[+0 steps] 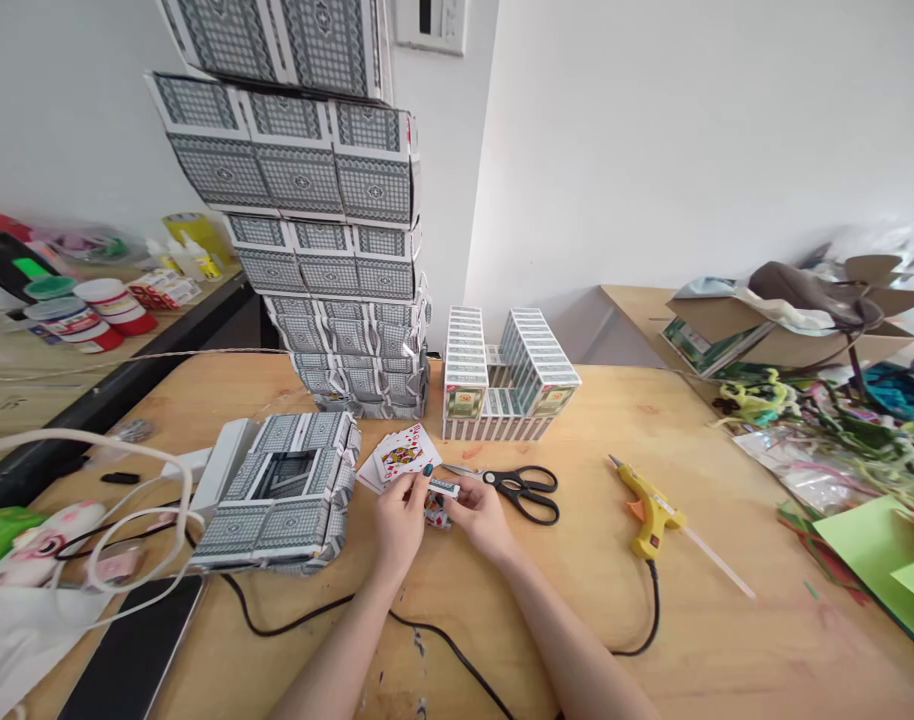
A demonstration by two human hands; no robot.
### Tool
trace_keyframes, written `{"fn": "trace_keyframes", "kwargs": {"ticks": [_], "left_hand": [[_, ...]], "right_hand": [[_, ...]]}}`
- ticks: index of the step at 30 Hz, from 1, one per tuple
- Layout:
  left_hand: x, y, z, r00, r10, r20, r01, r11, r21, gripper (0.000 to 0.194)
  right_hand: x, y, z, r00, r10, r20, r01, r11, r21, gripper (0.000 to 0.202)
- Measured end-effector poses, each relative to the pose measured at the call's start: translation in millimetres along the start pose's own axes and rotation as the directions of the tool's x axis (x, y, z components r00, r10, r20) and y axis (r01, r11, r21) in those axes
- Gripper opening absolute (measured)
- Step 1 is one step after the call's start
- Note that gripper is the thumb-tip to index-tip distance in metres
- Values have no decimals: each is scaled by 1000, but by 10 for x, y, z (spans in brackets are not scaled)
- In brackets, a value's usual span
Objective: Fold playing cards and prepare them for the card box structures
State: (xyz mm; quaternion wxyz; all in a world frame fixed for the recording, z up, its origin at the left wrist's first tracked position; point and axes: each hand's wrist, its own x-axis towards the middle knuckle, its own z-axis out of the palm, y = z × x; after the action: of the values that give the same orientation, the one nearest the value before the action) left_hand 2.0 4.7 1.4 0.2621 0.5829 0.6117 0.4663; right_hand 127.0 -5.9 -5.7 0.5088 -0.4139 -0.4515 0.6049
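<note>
Between my hands is a narrow grey-and-white patterned piece that looks like a folded playing card [444, 488]. My left hand [399, 517] pinches its left end, and my right hand [487, 515] grips the right end. Loose playing cards [404, 455] lie face up just beyond my left fingers. Black-handled scissors [528, 490] rest beside my right hand, blades pointing left. Below the held piece, more patterned card pieces [436, 515] show, partly hidden by my fingers. A flat card-built frame [277, 525] with a rectangular opening sits to the left of my hands.
A tall tower of folded cards [322, 260] stands at the back, next to a block of card boxes [464, 370]. Rightward lies a yellow glue gun [652, 515] with its black cord [652, 610] running along the table. A phone-like black slab [134, 650] and white cables [179, 520] are at left.
</note>
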Motion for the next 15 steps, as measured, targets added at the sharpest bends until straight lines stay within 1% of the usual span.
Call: {"fn": "trace_keyframes", "kwargs": {"ticks": [3, 5, 8, 9, 11, 13, 15], "left_hand": [[8, -10, 2, 999, -28, 17, 28, 1000, -6, 36], [25, -23, -3, 999, -38, 22, 38, 999, -12, 35], [52, -36, -18, 998, -55, 26, 56, 998, -29, 39], [58, -36, -22, 997, -62, 40, 64, 997, -47, 40], [60, -30, -28, 993, -67, 102, 78, 991, -108, 42], [49, -21, -25, 985, -37, 170, 67, 983, -171, 43], [30, -13, -17, 983, 28, 181, 8, 980, -197, 39]], "right_hand": [[-13, -37, -54, 998, 1, 65, 0, 1000, -13, 19], [-20, -40, -84, 995, 8, 103, -9, 1000, 7, 21], [-28, -21, -100, 981, 42, 187, -69, 988, 138, 27], [-31, -14, -96, 974, 54, 219, -96, 978, 187, 29], [-37, -6, -76, 963, 72, 260, -142, 955, 260, 34], [-44, -11, -51, 959, 85, 269, -166, 940, 297, 37], [-45, -29, -30, 961, 92, 261, -174, 935, 311, 37]]}}
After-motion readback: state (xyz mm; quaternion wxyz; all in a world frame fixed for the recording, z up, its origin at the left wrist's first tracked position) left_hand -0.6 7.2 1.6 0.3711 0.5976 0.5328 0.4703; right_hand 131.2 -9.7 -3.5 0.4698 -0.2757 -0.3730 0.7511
